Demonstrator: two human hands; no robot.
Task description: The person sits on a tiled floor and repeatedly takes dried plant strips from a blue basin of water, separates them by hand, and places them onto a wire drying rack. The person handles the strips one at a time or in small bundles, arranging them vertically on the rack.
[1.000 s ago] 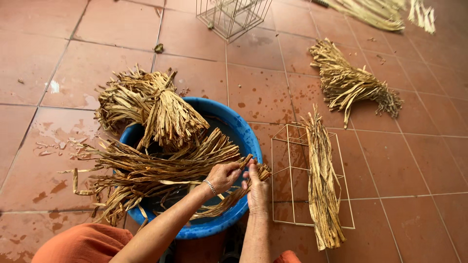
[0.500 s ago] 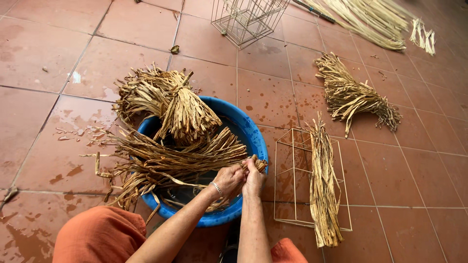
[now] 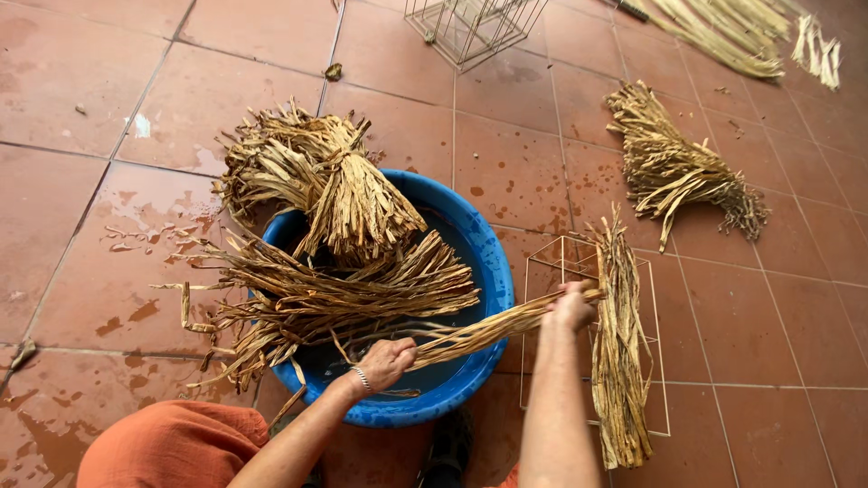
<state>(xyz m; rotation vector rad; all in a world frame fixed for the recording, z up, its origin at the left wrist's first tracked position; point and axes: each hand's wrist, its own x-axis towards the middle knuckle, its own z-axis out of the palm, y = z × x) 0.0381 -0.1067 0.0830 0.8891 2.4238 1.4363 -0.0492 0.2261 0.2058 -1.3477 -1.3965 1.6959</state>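
**Hands stretching a wet strand out over the blue basin**

The left hand (image 3: 387,361) is closed around one end of a strand of dried leaf fibre (image 3: 493,330), right at the near rim of the blue basin (image 3: 493,271). The right hand (image 3: 571,307) is pinched shut on the other end, out past the basin's right edge and over the wire frame (image 3: 551,262) lying flat on the tiled floor (image 3: 108,72). So the strand hangs between the two fists, low end over the basin, high end at the frame.

What could go wrong, as I see it: the floor has wet patches all round the basin (slippery-looking stuff), so a shift of weight could mean a slide. The strand looks thin and frayed too, and a hard tug from both ends could split it. The loose bundle (image 3: 619,352) resting on the frame sits right by the right hand, and a careless elbow could knock it off.

Counts:
- basins: one
- bundles in or leaning on the basin: two, one tied sheaf (image 3: 334,190) at the far rim and one spread bundle (image 3: 344,289) across the middle
- bundles on the floor: one tied heap (image 3: 678,167) off to the right, plus a long pile (image 3: 723,32) at the far right corner
- wire frames: two, the flat one and a cage-like one (image 3: 470,27) at the far edge
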